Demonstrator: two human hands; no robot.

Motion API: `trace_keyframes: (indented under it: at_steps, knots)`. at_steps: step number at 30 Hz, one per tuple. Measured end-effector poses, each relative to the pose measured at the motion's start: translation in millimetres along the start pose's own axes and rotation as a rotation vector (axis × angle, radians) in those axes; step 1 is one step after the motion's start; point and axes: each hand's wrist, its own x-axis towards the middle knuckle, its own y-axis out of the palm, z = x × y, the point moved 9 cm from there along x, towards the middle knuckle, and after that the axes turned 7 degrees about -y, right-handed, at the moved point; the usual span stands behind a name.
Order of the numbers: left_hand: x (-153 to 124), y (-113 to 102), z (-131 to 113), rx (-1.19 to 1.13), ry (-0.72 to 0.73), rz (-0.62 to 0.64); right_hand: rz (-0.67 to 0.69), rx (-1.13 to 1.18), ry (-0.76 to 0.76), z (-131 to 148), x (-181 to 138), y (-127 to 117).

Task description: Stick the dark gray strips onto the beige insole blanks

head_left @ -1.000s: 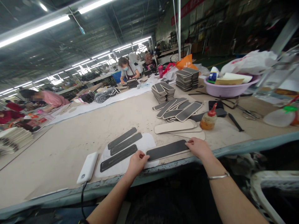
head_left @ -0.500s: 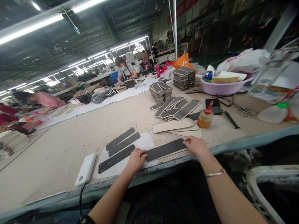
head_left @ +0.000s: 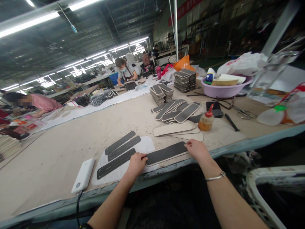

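I have both hands closed on a long, dark-grey, round-cornered strip with a pale border: the left hand pinches its left end, the right hand its right end. It lies near the front edge of the beige-covered counter, to the right of three slim dark-grey strips on a white sheet. Beyond it I see flat cream oblong pieces, with a red-nozzled translucent bottle of amber liquid beside them.
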Motion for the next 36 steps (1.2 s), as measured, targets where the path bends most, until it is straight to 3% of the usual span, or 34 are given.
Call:
trace_keyframes:
  at_steps: [20,26,32,36]
  knots:
    - [2.1,6.0,16.9,-0.143,-0.064,-0.046,0.016,-0.029,0.023,-1.6,2.7,1.6]
    - [-11.1,1.5,20.7,-0.220,0.018,-0.098,0.002,-0.023,0.008,-6.3,5.2,5.5]
    - [-38.0,-5.5,1.3,-0.266,0.326,-0.221,0.011,-0.035,-0.001,-5.8,4.1,5.4]
    - [-41.7,-2.0,-4.8,-0.233,0.383,-0.232,0.007,-0.042,-0.010,-3.9,3.5,4.4]
